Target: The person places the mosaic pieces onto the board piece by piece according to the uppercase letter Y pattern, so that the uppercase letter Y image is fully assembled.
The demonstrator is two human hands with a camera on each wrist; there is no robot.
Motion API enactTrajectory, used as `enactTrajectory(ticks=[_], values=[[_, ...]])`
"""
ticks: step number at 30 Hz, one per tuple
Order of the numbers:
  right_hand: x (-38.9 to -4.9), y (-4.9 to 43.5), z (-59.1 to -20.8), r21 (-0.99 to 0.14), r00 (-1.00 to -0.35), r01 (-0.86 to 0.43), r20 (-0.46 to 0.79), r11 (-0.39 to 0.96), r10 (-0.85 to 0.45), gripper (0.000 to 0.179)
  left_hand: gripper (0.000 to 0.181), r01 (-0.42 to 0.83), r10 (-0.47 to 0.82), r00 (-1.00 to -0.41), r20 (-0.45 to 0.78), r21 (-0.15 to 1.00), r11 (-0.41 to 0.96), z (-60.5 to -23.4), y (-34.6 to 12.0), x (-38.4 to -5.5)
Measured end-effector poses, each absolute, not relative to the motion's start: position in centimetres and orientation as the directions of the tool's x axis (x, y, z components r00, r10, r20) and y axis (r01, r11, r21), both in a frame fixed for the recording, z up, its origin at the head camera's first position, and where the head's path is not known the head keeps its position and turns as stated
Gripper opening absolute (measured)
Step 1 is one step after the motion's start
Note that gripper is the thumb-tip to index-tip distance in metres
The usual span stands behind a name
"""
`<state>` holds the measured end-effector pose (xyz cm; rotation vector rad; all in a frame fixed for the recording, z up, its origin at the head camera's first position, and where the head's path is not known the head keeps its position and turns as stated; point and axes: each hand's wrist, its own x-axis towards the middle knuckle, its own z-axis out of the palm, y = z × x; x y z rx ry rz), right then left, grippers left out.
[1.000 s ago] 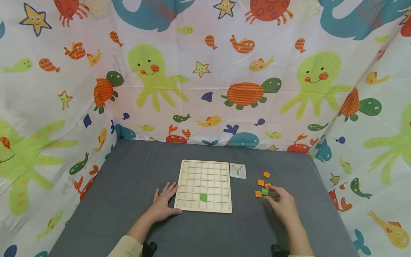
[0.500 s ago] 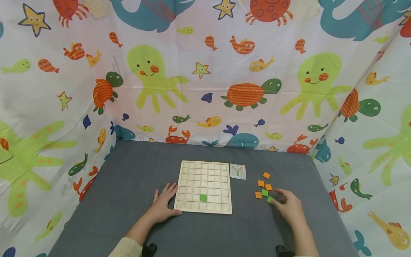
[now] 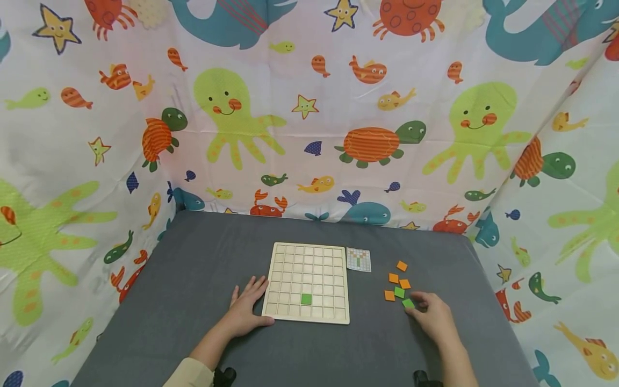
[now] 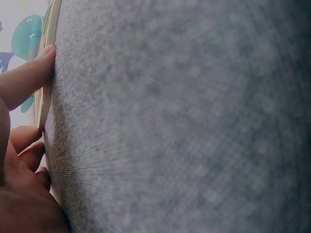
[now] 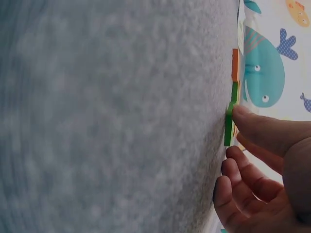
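A light wooden grid board (image 3: 285, 263) lies on the grey table, with one green square tile (image 3: 306, 299) in a lower cell. The left hand (image 3: 245, 310) rests at the board's left side, fingers spread along the edge and thumb at the near corner. In the left wrist view the fingertips (image 4: 48, 52) touch the board's edge. To the right, the right hand (image 3: 433, 317) pinches a loose green tile (image 3: 408, 303) between thumb and index finger. The right wrist view shows the thumb on this green tile (image 5: 228, 127), other fingers curled near the cloth.
Another green tile (image 3: 399, 292) and several orange tiles (image 3: 393, 278) lie loose just left of and beyond the right hand. A small card with a coloured grid pattern (image 3: 358, 259) touches the board's upper right side. A sea-animal curtain (image 3: 309, 161) surrounds the table.
The right hand has drawn back from over the tiles, slightly toward the person, uncovering an orange tile and the green tile at its fingers. The left hand and board stay put.
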<state>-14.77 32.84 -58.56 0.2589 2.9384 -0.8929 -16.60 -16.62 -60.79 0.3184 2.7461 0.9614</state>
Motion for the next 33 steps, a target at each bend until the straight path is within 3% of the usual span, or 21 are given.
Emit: enactTrajectory(ticks=[7,19,33], values=[[-14.9,32.3,-58.7,-0.541,-0.982,0.186,-0.118,0.820,0.145,0.047,0.105,0.109,0.275,-0.948,-0.159,0.650,0.752,-60.9,-16.7,-16.6],[-15.1,32.1,-58.8,-0.518,-0.983,0.184,-0.107,0.835,0.150,0.030,0.105,0.106,0.274,-0.949,-0.158,0.657,0.747,-60.8,-16.6,-16.7],[-14.9,31.4,-58.0,-0.502,-0.989,0.148,-0.049,0.852,0.143,0.034,0.104,0.114,0.277,-0.949,-0.150,0.655,0.747,-60.6,-16.5,-16.6]])
